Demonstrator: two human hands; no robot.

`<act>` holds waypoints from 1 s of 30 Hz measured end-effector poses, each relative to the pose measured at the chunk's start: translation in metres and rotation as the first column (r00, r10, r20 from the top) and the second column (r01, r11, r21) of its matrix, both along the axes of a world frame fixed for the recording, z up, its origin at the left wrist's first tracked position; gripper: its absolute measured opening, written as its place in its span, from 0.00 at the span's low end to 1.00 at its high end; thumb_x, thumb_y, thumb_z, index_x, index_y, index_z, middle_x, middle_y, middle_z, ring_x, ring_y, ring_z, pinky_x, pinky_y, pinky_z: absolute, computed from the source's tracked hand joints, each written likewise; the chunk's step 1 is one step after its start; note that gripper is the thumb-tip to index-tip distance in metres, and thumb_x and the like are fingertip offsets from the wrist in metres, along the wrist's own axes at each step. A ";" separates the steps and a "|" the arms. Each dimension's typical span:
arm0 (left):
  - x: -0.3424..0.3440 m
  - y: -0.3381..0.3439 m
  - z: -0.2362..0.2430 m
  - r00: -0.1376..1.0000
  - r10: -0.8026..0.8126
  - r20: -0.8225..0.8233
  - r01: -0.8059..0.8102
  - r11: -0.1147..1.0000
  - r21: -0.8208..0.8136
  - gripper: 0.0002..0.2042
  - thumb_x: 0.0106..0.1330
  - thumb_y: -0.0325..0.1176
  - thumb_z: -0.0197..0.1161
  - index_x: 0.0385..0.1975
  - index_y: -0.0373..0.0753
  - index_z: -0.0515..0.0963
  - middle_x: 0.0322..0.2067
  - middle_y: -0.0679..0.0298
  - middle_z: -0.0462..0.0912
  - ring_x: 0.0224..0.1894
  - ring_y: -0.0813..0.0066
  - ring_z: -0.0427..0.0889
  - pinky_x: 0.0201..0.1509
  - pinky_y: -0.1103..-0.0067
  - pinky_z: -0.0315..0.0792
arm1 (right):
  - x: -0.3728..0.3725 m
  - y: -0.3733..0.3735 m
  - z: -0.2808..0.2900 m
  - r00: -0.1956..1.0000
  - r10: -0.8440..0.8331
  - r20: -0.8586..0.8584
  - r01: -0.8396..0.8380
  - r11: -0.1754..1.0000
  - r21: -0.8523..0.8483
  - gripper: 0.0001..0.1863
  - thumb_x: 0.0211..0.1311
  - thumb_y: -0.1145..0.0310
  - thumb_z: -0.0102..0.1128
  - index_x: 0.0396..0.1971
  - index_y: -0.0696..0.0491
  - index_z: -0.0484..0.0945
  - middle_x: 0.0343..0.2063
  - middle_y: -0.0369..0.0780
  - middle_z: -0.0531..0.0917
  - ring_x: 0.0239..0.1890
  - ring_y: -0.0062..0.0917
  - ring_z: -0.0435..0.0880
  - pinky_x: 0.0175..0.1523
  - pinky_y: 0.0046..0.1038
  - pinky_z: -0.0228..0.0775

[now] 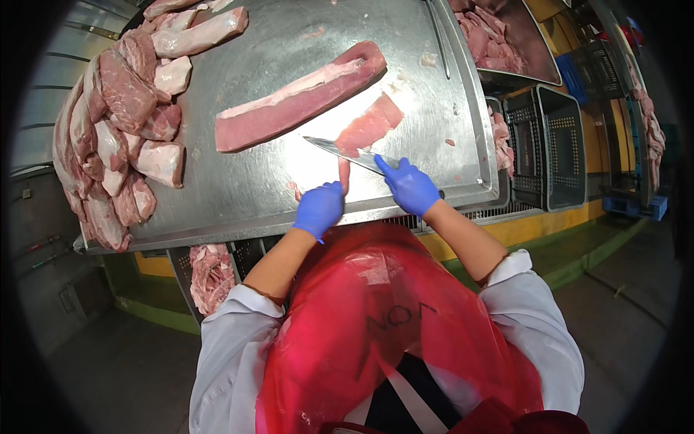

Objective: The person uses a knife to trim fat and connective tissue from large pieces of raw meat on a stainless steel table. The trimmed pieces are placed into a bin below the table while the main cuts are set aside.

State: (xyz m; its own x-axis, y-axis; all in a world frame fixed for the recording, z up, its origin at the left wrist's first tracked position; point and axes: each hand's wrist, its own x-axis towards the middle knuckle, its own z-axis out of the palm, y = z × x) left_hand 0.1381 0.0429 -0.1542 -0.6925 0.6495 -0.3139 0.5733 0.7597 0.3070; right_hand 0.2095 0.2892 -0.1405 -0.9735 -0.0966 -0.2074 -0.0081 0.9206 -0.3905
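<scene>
My right hand [409,186], in a blue glove, grips a knife [331,147] with its blade pointing left across the metal table. The blade lies at the near end of a flat, thin piece of pink meat [372,124]. My left hand [319,209], also gloved in blue, is closed on a narrow strip of meat [344,175] that runs up toward the blade. Whether the strip still joins the flat piece is hidden by the knife. Just beyond lies a long slab of meat [300,101] with a pale fat band along its far side.
A heap of meat cuts [119,108] covers the table's left side. A metal tub [538,47] of meat stands at the far right, above dark plastic crates [567,145]. A meat-filled crate [212,275] sits below the near edge. The metal table [238,195] has a raised rim.
</scene>
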 end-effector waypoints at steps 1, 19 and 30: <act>0.005 0.012 0.002 0.999 -0.024 0.022 0.023 1.000 0.019 0.08 0.65 0.32 0.54 0.34 0.35 0.76 0.29 0.47 0.83 0.31 0.48 0.85 0.37 0.58 0.78 | -0.007 -0.009 -0.006 1.000 -0.003 0.003 0.003 1.000 0.004 0.29 0.69 0.68 0.48 0.70 0.42 0.63 0.38 0.54 0.76 0.34 0.47 0.83 0.37 0.46 0.79; -0.038 -0.114 0.016 0.961 0.251 -0.117 -0.269 0.947 -0.178 0.08 0.64 0.34 0.56 0.35 0.36 0.78 0.33 0.47 0.84 0.36 0.45 0.85 0.41 0.56 0.78 | -0.012 0.036 0.001 0.997 0.054 0.047 -0.054 0.998 0.013 0.29 0.71 0.60 0.53 0.71 0.35 0.63 0.40 0.54 0.76 0.33 0.49 0.84 0.39 0.46 0.79; 0.061 0.033 0.034 0.943 -0.255 0.212 0.215 0.957 0.196 0.08 0.62 0.30 0.53 0.37 0.39 0.76 0.28 0.48 0.83 0.30 0.47 0.84 0.35 0.56 0.76 | -0.067 -0.042 -0.003 0.997 -0.065 0.043 0.067 0.996 -0.054 0.29 0.67 0.69 0.47 0.69 0.43 0.63 0.45 0.56 0.77 0.40 0.50 0.84 0.44 0.46 0.79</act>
State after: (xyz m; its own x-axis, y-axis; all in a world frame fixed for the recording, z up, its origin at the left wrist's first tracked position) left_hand 0.1992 0.0761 -0.1197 -0.4346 0.8419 -0.3198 0.6262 0.5377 0.5646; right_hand 0.1426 0.2470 -0.1437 -0.9688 -0.0449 -0.2438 0.0691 0.8956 -0.4394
